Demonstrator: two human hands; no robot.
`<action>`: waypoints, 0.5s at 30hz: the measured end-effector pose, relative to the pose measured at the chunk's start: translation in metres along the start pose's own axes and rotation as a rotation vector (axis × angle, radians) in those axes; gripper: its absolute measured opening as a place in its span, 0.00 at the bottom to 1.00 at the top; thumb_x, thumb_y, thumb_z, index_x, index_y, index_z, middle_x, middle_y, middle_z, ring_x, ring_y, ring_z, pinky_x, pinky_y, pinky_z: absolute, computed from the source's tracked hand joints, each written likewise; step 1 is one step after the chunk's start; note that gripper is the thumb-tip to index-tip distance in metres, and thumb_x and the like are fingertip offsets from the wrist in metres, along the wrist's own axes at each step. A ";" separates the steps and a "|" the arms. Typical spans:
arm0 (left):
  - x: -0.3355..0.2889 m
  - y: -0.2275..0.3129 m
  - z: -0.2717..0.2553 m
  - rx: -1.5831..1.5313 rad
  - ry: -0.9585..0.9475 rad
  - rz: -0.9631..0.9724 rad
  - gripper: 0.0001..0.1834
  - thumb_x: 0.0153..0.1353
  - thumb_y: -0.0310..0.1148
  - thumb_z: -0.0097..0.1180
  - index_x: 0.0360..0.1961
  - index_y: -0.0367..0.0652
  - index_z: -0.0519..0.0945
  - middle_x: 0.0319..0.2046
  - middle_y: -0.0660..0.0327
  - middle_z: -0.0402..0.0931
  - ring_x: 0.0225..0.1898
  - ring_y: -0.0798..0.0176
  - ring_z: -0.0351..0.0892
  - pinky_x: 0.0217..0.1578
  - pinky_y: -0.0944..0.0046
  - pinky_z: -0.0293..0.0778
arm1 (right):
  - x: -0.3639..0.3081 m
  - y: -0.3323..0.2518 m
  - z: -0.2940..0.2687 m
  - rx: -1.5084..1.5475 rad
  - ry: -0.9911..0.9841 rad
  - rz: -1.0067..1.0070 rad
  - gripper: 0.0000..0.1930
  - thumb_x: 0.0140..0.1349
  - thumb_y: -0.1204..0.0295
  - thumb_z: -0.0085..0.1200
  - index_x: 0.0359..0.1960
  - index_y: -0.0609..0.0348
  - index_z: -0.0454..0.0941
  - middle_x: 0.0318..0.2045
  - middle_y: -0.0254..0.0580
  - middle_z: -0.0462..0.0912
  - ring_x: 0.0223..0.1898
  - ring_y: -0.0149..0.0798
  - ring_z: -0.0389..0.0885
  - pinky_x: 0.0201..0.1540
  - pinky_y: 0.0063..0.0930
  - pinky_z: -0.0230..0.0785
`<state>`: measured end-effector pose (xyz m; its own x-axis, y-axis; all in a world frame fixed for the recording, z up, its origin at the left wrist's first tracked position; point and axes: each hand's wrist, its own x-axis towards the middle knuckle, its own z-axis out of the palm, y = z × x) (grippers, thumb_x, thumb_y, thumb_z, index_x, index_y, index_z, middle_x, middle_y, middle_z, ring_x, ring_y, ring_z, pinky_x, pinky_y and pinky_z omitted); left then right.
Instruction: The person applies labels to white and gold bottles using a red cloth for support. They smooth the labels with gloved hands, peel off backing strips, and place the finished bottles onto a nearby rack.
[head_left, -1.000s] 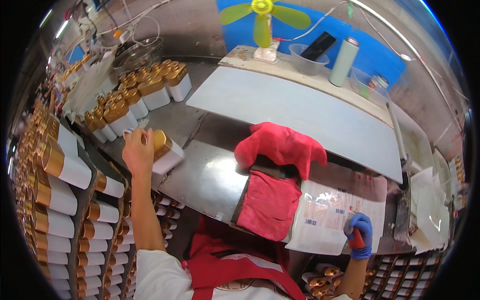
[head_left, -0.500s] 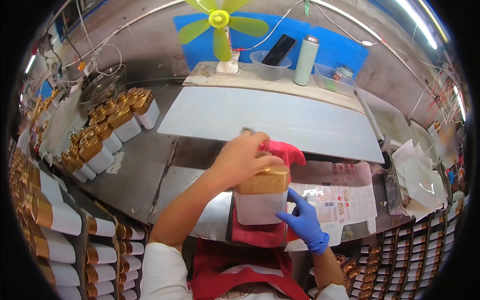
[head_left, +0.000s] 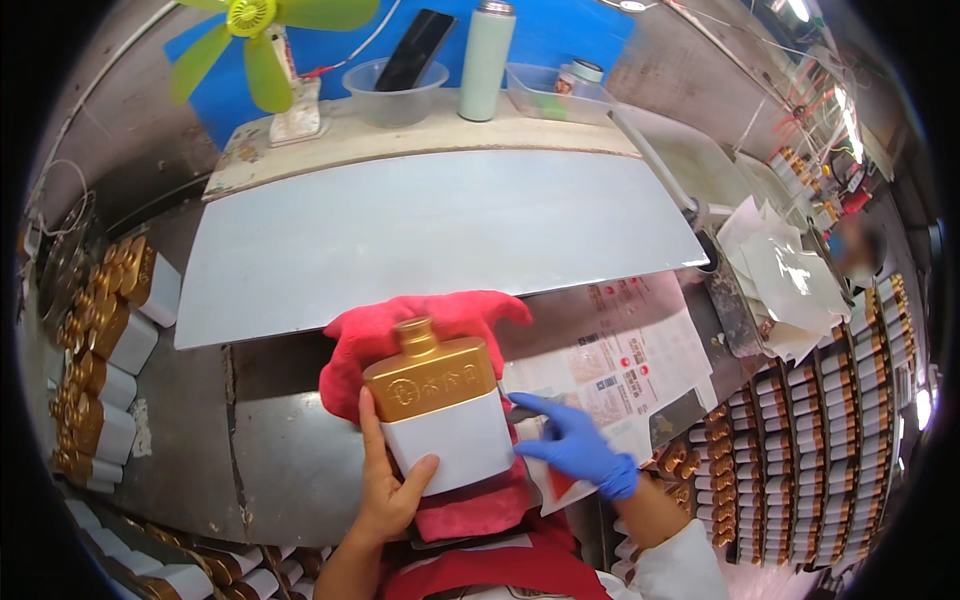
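Note:
A flat-sided bottle, gold on its neck and shoulders and white below, leans back on a crumpled red cloth in front of me. Raised markings run across its gold part. My bare left hand grips its lower left side, thumb over the white front and fingers along the edge. Beside the bottle's lower right edge is my right hand in a blue glove. Its fingers are bent around a small dark piece, mostly hidden, whose kind I cannot make out.
A pale board lies beyond the cloth. Printed paper is on the right, with white sheets farther over. Similar bottles stand at left; racks of them fill the right. A fan and a flask stand behind.
The view has shifted right. My left hand has come down from the bottle's top to its lower left side. The bottle now leans back with its neck and front exposed.

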<state>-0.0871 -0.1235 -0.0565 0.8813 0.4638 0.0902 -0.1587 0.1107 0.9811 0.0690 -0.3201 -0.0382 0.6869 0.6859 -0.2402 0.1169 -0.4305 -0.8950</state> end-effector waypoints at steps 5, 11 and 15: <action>-0.001 0.007 0.002 -0.040 0.013 -0.039 0.52 0.56 0.19 0.52 0.71 0.44 0.29 0.66 0.52 0.52 0.62 0.58 0.61 0.61 0.61 0.57 | 0.010 0.050 -0.130 -0.230 0.210 0.100 0.21 0.56 0.75 0.59 0.54 0.57 0.77 0.35 0.31 0.83 0.25 0.20 0.70 0.31 0.15 0.68; -0.003 0.003 0.004 0.027 0.076 -0.019 0.53 0.54 0.17 0.52 0.71 0.47 0.29 0.67 0.52 0.50 0.63 0.58 0.59 0.62 0.60 0.56 | 0.047 0.072 -0.203 -0.583 0.386 0.037 0.21 0.55 0.65 0.61 0.52 0.53 0.78 0.35 0.36 0.83 0.33 0.30 0.79 0.38 0.24 0.71; -0.004 0.000 0.002 0.052 0.119 0.014 0.55 0.52 0.20 0.54 0.72 0.47 0.30 0.68 0.52 0.48 0.66 0.57 0.55 0.64 0.59 0.52 | 0.080 0.080 -0.203 -0.798 0.275 0.027 0.24 0.53 0.60 0.63 0.52 0.52 0.77 0.36 0.41 0.80 0.38 0.41 0.79 0.41 0.30 0.71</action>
<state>-0.0895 -0.1275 -0.0569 0.8195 0.5666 0.0862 -0.1447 0.0591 0.9877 0.2793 -0.4184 -0.0524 0.8345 0.5471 -0.0650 0.4991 -0.8007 -0.3314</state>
